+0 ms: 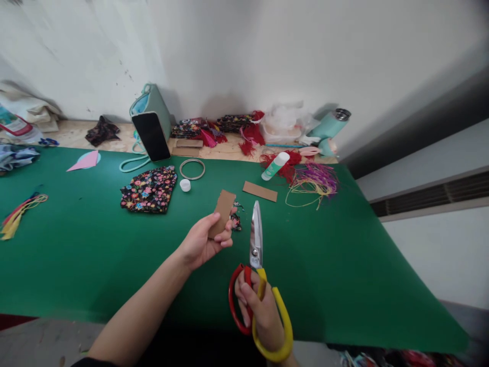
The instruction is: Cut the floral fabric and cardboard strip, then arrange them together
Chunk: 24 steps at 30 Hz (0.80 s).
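Observation:
My left hand (206, 242) pinches a small brown cardboard piece (223, 211) between thumb and fingers, above the middle of the green tabletop. Just behind those fingers a scrap of dark floral fabric (236, 221) shows; whether the hand touches it I cannot tell. My right hand (263, 311) is closed around the red and yellow handles of a large pair of scissors (255, 234). The blades are together and point away from me, to the right of the cardboard. A second cardboard strip (260, 191) lies flat beyond the scissors' tip.
Folded floral fabric (151, 189), a white cap (185, 185) and a ring (192, 160) lie left of centre. A phone (151, 136) leans on a mint bag (158, 109). A glue stick (275, 166), purple threads (317, 181) and a bottle (331, 125) stand or lie at the right.

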Each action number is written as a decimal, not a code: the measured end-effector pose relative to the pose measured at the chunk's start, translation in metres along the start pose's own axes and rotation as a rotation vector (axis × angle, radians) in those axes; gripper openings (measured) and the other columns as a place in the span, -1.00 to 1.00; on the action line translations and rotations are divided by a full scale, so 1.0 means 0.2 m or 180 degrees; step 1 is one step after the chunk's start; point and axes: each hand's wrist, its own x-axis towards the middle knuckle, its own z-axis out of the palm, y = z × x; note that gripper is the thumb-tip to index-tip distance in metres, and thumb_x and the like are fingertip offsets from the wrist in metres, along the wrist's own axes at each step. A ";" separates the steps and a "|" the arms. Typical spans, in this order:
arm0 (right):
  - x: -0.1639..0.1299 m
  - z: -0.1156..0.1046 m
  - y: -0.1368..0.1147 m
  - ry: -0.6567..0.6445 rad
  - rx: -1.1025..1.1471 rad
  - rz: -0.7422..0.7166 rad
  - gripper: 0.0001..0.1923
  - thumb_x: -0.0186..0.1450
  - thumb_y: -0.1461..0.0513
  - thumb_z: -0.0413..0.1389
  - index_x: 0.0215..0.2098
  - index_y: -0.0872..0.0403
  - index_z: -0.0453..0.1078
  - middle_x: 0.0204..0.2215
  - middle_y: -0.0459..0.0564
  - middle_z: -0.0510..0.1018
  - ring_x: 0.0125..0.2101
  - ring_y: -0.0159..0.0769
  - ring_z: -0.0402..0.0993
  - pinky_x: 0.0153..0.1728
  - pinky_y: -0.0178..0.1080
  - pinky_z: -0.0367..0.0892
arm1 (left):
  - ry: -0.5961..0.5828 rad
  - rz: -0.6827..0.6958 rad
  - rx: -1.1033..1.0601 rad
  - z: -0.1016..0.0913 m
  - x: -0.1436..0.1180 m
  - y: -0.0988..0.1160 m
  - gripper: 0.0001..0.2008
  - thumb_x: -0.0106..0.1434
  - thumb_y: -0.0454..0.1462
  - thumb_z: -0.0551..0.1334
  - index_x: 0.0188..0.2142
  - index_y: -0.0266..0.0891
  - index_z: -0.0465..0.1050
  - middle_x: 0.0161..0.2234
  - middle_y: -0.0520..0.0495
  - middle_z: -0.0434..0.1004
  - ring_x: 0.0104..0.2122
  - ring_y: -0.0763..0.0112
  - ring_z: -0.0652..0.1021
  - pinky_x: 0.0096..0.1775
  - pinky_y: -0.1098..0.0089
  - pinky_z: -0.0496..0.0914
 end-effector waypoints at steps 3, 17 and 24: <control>0.00 0.00 0.00 -0.0016 -0.0021 -0.0043 -0.51 0.30 -0.11 0.01 -0.59 0.04 0.12 -0.77 -0.29 0.12 -0.83 -0.61 -0.04 -0.79 -0.44 -0.08 | 0.0099 0.0261 0.0330 -0.01 0.00 -0.01 -0.78 0.20 -0.33 0.21 -0.15 -0.35 0.39 -0.47 -0.01 0.43 -0.59 0.60 0.30 -0.45 0.50 0.30; 0.01 -0.01 -0.02 -0.0100 0.0089 0.0059 -0.52 0.28 -0.12 0.04 -0.57 0.04 0.13 -0.80 -0.32 0.12 -0.83 -0.59 -0.03 -0.77 -0.43 -0.08 | 0.0454 0.0455 0.0819 -0.02 0.02 -0.01 -0.70 -0.05 -0.26 0.45 -0.34 -0.31 0.44 -0.43 -0.01 0.54 -0.45 0.44 0.58 -0.42 0.51 0.41; 0.01 0.01 -0.03 -0.0009 0.0041 0.0097 -0.49 0.24 -0.16 0.04 -0.60 0.03 0.11 -0.82 -0.32 0.10 -0.84 -0.59 -0.05 -0.79 -0.42 -0.10 | 0.0448 0.0539 0.1038 -0.01 0.01 -0.02 -0.58 -0.06 -0.21 0.45 -0.26 -0.26 0.34 -0.41 -0.01 0.56 -0.50 0.49 0.53 -0.45 0.51 0.40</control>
